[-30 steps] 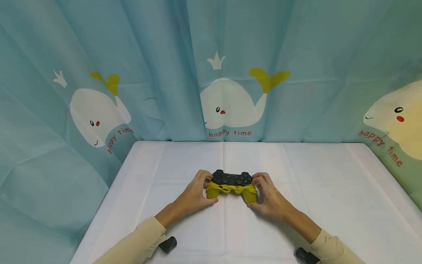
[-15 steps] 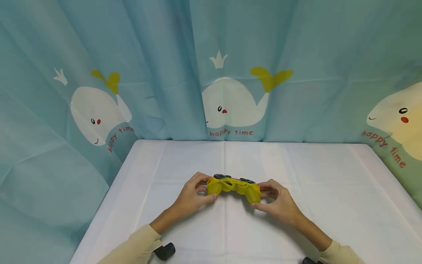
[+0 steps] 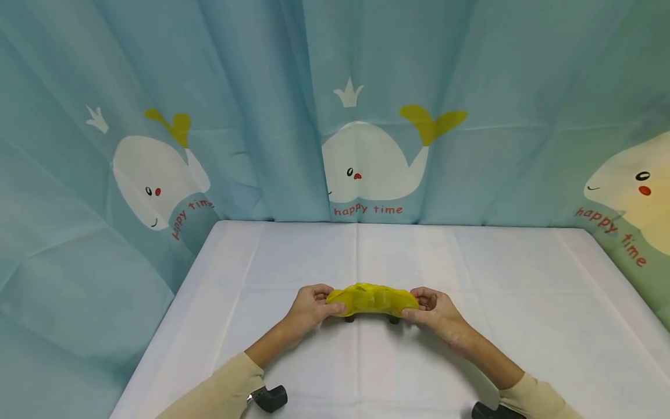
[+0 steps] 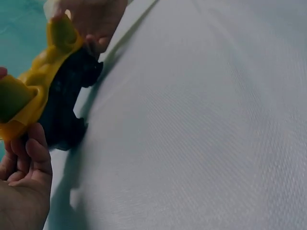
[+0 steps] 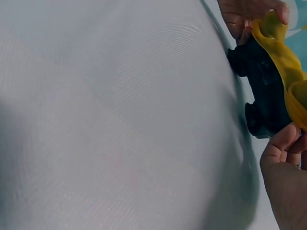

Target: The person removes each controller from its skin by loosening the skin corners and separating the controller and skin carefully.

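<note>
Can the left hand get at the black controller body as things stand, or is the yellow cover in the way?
Probably yes: the left hand already grips the yellow cover at its end, and the black controller lies bare just beneath, facing the table.

A white cloth (image 3: 471, 279) covers the counter (image 3: 602, 326) under the grip, creased down its middle. Behind it and to both sides hangs a teal curtain (image 3: 251, 87) printed with white whales (image 3: 366, 163), yellow tails, small crowns and the red words "happy time".
</note>
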Demonstrator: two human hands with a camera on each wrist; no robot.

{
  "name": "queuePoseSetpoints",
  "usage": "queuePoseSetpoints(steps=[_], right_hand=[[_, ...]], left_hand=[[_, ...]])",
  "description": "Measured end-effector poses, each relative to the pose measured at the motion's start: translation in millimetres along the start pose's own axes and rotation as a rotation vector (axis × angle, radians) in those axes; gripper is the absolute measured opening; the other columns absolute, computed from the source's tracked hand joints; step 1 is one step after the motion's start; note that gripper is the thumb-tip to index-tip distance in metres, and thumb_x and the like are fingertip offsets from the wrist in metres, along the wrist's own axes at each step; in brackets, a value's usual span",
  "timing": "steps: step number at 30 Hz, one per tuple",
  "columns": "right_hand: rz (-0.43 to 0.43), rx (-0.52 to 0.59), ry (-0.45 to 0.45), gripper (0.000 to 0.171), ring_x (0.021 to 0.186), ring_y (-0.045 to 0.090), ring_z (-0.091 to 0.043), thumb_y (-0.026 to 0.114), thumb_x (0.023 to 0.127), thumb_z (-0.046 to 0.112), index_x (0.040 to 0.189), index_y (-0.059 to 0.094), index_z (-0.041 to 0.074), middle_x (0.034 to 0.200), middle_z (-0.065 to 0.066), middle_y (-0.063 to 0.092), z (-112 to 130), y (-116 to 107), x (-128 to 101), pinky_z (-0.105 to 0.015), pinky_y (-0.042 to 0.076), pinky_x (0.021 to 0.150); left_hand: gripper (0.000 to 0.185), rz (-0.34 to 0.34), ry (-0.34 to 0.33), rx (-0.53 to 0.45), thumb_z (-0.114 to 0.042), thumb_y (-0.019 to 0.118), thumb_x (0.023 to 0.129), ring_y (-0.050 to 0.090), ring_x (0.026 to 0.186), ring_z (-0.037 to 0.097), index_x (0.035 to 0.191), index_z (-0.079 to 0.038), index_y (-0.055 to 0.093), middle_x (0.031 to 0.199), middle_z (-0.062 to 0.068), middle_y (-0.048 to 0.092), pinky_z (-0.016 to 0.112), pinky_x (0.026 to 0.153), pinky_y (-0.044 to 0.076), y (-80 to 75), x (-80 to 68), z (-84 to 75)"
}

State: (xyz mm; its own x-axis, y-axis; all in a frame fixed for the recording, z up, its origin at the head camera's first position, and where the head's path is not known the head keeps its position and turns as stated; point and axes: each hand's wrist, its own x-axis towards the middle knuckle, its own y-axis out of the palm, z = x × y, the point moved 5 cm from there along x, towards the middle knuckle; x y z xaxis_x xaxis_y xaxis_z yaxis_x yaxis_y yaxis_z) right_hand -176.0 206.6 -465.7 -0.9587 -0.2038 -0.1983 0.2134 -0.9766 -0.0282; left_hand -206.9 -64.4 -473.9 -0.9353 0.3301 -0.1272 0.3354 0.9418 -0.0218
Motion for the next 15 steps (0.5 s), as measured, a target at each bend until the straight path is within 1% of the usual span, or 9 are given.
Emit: queuePoseSetpoints(steps=[2,4,6,7,9,11,13,15], right_hand=[[0.022,0.011,0.004,0.056,0.094,0.061,-0.019,0.077,0.086,0.005,0.129,0.049,-0.016,0.107,-0.013,0.065,0.0,-0.7,-0.2,-0.024,0.054,0.081],[0.045,0.002,0.008,0.061,0.098,0.064,-0.02,0.079,0.086,0.006,0.135,0.05,-0.015,0.111,-0.013,0.066,-0.5,-0.5,-1.7,-0.025,0.054,0.083],[0.059,-0.031,-0.017,0.066,0.102,0.065,-0.022,0.082,0.084,0.008,0.139,0.051,-0.011,0.116,-0.014,0.066,0.5,0.2,-3.8,-0.027,0.055,0.084],[0.056,-0.054,-0.033,0.067,0.103,0.065,-0.023,0.084,0.083,0.009,0.14,0.053,-0.009,0.117,-0.015,0.065,1.2,0.6,-4.7,-0.028,0.055,0.084],[0.035,-0.088,-0.065,0.07,0.105,0.066,-0.025,0.087,0.08,0.01,0.141,0.055,-0.004,0.121,-0.017,0.064,2.1,1.6,-6.2,-0.029,0.055,0.085],[0.005,-0.112,-0.097,0.071,0.105,0.065,-0.028,0.088,0.079,0.01,0.142,0.056,-0.001,0.125,-0.02,0.062,2.6,2.3,-7.5,-0.029,0.055,0.085],[-0.025,-0.116,-0.111,0.07,0.104,0.066,-0.029,0.089,0.079,0.01,0.141,0.058,0.001,0.129,-0.021,0.06,2.0,2.8,-8.7,-0.029,0.055,0.085],[-0.051,-0.102,-0.114,0.068,0.103,0.068,-0.03,0.089,0.079,0.008,0.139,0.06,0.001,0.131,-0.021,0.059,1.1,2.5,-10.6,-0.029,0.056,0.084]], left_hand=[[0.033,-0.016,0.014,0.01,-0.003,0.079,0.081,0.064,0.081,0.016,0.104,0.011,0.062,0.093,0.012,0.068,0.021,0.067,0.053,1.0,-2.1,-3.7],[0.036,-0.042,0.041,0.041,-0.003,0.079,0.082,0.065,0.083,0.018,0.11,0.012,0.062,0.096,0.014,0.068,0.022,0.067,0.052,0.7,-4.7,-8.0],[0.044,-0.061,0.065,0.08,-0.003,0.078,0.084,0.066,0.091,0.022,0.12,0.013,0.06,0.106,0.017,0.067,0.022,0.071,0.053,0.6,-7.4,-12.3],[0.048,-0.059,0.076,0.099,-0.002,0.077,0.085,0.067,0.097,0.026,0.127,0.013,0.057,0.112,0.019,0.065,0.023,0.074,0.054,1.1,-8.6,-14.2],[0.057,-0.034,0.093,0.129,-0.002,0.075,0.089,0.064,0.111,0.033,0.138,0.015,0.049,0.126,0.024,0.059,0.024,0.081,0.053,2.9,-10.1,-17.7],[0.063,0.002,0.091,0.13,0.0,0.071,0.091,0.056,0.124,0.036,0.145,0.015,0.041,0.138,0.026,0.049,0.025,0.09,0.051,5.2,-9.7,-18.6],[0.065,0.015,0.087,0.125,0.001,0.071,0.092,0.052,0.129,0.038,0.147,0.014,0.039,0.142,0.026,0.046,0.027,0.095,0.049,6.1,-8.4,-19.0],[0.064,-0.008,0.085,0.138,0.001,0.074,0.09,0.054,0.127,0.037,0.144,0.013,0.044,0.14,0.025,0.048,0.027,0.095,0.049,4.9,-7.1,-19.0]])
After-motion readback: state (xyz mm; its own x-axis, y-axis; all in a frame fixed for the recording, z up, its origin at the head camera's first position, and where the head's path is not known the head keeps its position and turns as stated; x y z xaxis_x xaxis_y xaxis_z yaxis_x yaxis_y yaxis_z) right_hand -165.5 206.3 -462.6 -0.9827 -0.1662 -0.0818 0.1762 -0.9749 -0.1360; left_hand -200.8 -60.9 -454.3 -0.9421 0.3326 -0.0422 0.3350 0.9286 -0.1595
